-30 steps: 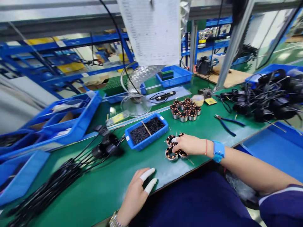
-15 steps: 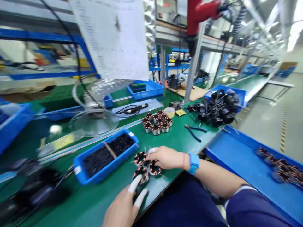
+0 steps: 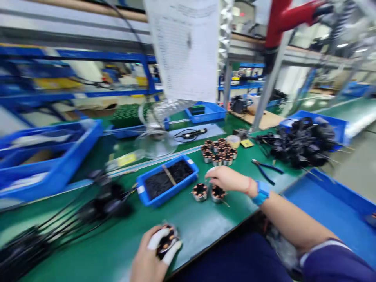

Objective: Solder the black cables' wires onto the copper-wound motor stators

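Observation:
In the lower middle, my left hand (image 3: 152, 250) grips a copper-wound motor stator (image 3: 167, 239) between white-covered thumb and finger. The stator is tilted, its toothed face showing. My right hand (image 3: 229, 180) hovers just behind two more stators, fingers bent but apart, and no held thing shows between them. One of these, the left stator (image 3: 200, 192), stands upright on the green bench. Beside it is the right stator (image 3: 218, 194), partly covered by my right hand. A cluster of several stators (image 3: 217, 152) stands behind.
A blue bin (image 3: 143, 197) of short black pieces lies left of the stators. Dark-handled pliers (image 3: 266, 172) and a tape roll (image 3: 233, 141) are at right. Black wired parts (image 3: 305, 143) pile up behind a blue tray (image 3: 326, 203). More blurred black cabled parts (image 3: 108, 199) lie left.
My left hand has taken one stator from the small group and moved it toward the front left. My right hand has drawn back slightly from the other two. The view has turned left.

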Demonstrator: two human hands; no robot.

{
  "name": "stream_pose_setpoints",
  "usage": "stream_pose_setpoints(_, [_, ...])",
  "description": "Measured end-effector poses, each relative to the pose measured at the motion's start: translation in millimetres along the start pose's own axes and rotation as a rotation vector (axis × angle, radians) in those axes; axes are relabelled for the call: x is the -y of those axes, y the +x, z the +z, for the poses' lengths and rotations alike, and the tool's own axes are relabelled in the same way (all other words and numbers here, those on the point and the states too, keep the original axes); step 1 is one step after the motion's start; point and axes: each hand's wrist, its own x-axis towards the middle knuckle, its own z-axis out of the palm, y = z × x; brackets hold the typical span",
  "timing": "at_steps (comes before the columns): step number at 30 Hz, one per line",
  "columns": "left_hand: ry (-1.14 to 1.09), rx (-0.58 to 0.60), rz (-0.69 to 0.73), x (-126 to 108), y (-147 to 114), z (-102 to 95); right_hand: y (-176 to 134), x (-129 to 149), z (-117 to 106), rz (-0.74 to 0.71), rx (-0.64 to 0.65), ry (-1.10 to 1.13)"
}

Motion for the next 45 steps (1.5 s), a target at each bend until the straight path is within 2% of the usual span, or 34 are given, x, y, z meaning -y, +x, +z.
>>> stream_pose_setpoints(3, [-0.173, 0.167, -0.011, -11.9, -1.3, -3.8, 31.3, 7.7, -2.2, -0.012, -0.028, -0.062])
stream_pose_setpoints(5, [-0.235, 0.199, -0.03, -12.9, -2.6, -4.0, 58.7, 15.8, 2.1, -0.023, 0.004, -0.11])
stream_pose_setpoints(11, [-0.121, 0.118, -0.059, -7.2, -5.7, 5.8, 134.7, 30.7, 31.9, -0.026, 0.147, -0.181])
stream_pose_setpoints(16, [-0.1, 0.106, -0.056, -4.9, -5.6, 7.7, 156.5, 28.4, 48.0, 0.027, 0.207, -0.234])
stream_pose_setpoints(27, [-0.136, 0.092, 0.034, -3.0, -0.2, 5.2, 144.5, 15.9, 50.8, 0.126, 0.202, -0.195])
stream_pose_setpoints(34, [-0.114, 0.068, 0.029, -5.5, -0.2, 5.4, 141.5, 13.3, 51.0, 0.084, 0.166, -0.135])
stream_pose_setpoints(38, [-0.111, 0.079, 0.026, -5.5, 0.3, 4.6, 138.6, 14.7, 39.7, 0.09, 0.103, -0.085])
stream_pose_setpoints(41, [-0.116, 0.104, 0.028, -7.3, 0.9, 0.5, 119.2, 30.3, 24.7, 0.089, 0.047, -0.045])
stream_pose_setpoints(43, [-0.116, 0.13, 0.034, -9.1, 1.4, -2.9, 92.5, 48.2, 19.3, 0.057, 0.006, 0.013])
stream_pose_setpoints(45, [-0.115, 0.154, 0.039, -10.7, 2.0, -5.6, 57.7, 67.3, 23.1, -0.009, -0.093, 0.2])
